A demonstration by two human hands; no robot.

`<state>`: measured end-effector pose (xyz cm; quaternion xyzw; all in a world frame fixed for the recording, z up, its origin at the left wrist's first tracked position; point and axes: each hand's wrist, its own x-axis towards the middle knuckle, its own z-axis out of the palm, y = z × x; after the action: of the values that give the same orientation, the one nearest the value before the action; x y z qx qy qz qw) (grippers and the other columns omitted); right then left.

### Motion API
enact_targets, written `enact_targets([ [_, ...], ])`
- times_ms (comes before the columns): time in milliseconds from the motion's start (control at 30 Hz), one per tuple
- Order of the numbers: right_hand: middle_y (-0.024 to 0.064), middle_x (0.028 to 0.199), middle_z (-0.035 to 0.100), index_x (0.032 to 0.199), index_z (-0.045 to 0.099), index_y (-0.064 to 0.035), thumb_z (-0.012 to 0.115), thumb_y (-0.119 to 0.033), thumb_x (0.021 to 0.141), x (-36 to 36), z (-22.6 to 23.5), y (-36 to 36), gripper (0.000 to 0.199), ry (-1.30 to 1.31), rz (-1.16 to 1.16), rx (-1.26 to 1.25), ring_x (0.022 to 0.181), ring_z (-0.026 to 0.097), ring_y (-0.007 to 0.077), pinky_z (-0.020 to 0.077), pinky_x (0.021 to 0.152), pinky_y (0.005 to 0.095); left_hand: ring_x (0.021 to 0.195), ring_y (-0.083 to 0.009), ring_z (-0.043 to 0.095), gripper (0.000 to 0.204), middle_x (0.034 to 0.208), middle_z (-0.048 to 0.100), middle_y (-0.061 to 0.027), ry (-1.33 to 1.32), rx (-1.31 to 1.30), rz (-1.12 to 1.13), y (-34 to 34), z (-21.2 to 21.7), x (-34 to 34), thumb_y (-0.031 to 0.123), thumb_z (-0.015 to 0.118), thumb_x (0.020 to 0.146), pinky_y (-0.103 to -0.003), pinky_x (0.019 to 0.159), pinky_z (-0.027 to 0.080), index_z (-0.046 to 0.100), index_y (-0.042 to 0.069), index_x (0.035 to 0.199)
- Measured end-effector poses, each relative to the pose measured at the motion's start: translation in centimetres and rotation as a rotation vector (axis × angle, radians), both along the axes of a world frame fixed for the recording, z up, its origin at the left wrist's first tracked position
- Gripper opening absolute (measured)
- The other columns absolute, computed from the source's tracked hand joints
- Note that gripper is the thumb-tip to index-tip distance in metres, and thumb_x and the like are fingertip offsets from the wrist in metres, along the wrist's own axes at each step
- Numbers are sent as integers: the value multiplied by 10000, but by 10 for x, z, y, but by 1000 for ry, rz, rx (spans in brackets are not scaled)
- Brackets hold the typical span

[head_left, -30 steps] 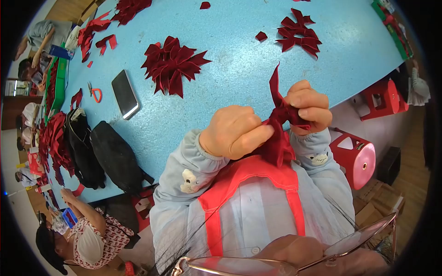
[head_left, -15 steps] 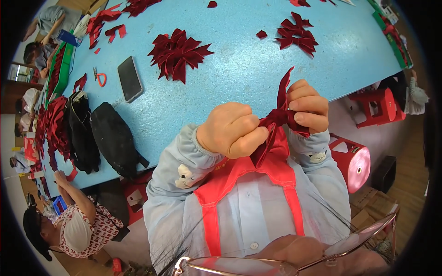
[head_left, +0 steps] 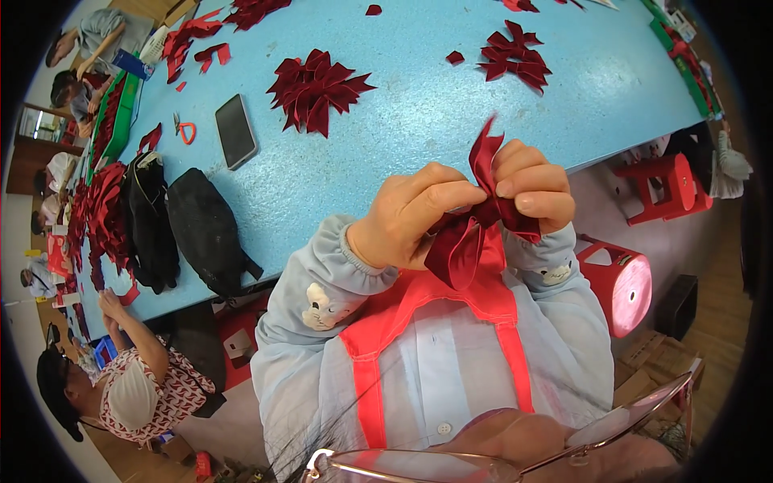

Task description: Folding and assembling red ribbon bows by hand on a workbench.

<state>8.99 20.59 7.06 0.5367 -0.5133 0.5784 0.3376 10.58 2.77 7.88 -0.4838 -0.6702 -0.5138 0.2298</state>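
My left hand (head_left: 415, 213) and my right hand (head_left: 531, 185) both pinch a dark red ribbon bow (head_left: 475, 225), held up in front of my chest just past the near edge of the light blue table (head_left: 419, 105). One ribbon tail sticks up between my fingers and a loop hangs below them. Farther out on the table lie a pile of dark red ribbon pieces (head_left: 316, 88) at centre and a second smaller pile (head_left: 515, 56) to the right.
A dark phone (head_left: 236, 130) and small orange-handled scissors (head_left: 185, 129) lie on the table's left part, beside two black bags (head_left: 181, 229). More red ribbon heaps line the left end. A seated person (head_left: 129, 386) works at lower left. Red stools (head_left: 624, 278) stand at right.
Both hands have lifted the bow a little higher and farther over the table edge. The ribbon tail now stands more upright between the fingers.
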Motion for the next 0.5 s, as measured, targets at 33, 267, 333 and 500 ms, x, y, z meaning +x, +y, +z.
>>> enact_targets([
  [33,154,924,539,944,494,-12,588,-23,777,1,0,1,192,1,2,1,688,541,245,446,561,343,503,-102,443,326,800,556,-81,-15,7,0,1,-1,1,133,713,702,-228,405,322,567,18,970],
  [267,134,920,513,946,505,-25,594,-65,786,5,-7,0,187,110,-163,21,690,519,225,432,559,347,628,-218,540,407,788,545,-97,-252,-56,-16,0,15,16,-98,552,530,-272,516,427,558,27,917],
  [333,134,920,508,953,497,-28,594,-57,786,7,-11,-1,195,95,-170,23,681,518,224,433,558,347,650,-216,539,436,790,546,-98,-324,-69,-12,1,17,18,-134,514,500,-267,527,424,554,30,903],
  [500,137,927,482,998,449,-41,583,-8,794,11,-14,-15,246,1,-144,-39,646,517,219,438,552,344,647,-221,543,414,788,548,-99,-349,-69,-22,0,13,19,-129,536,518,-272,528,427,556,40,895],
])
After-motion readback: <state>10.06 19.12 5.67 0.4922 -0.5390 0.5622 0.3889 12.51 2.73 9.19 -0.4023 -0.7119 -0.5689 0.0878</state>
